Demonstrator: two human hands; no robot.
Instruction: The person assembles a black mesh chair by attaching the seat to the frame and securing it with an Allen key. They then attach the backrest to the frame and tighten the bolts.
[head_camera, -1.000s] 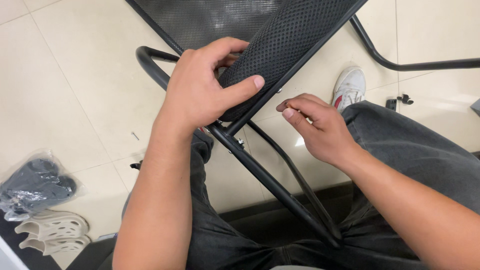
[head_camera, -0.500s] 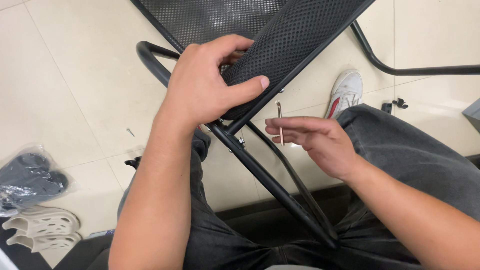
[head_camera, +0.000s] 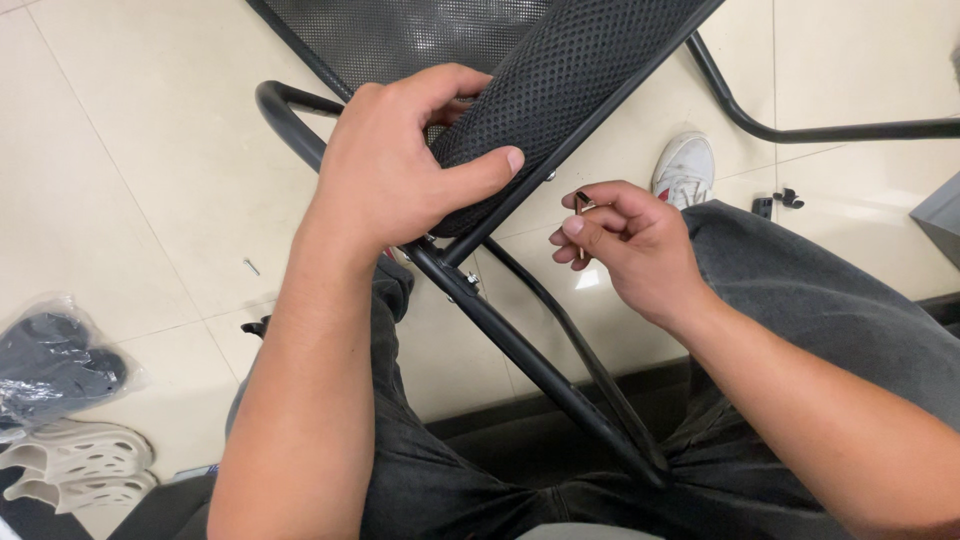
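Observation:
My left hand (head_camera: 400, 165) grips the edge of a black mesh chair panel (head_camera: 560, 90), thumb pressed on its face. The panel rests on a black metal tube frame (head_camera: 520, 350) that runs down between my legs. My right hand (head_camera: 625, 245) sits just right of the panel's lower corner and pinches a small L-shaped metal hex key (head_camera: 582, 208) between thumb and fingers. A bolt with a nut (head_camera: 468, 285) shows on the tube below the panel.
I sit in dark grey trousers (head_camera: 800, 320) on a cream tiled floor. A white shoe (head_camera: 685, 165) lies ahead, small black parts (head_camera: 780, 198) to its right. A loose screw (head_camera: 251, 266) lies on the tiles. Bagged dark parts (head_camera: 55, 365) and white plastic pieces (head_camera: 75, 465) are at the left.
My right hand has turned the hex key in its fingers and lifted slightly toward the panel's edge. My left hand keeps its grip on the mesh panel.

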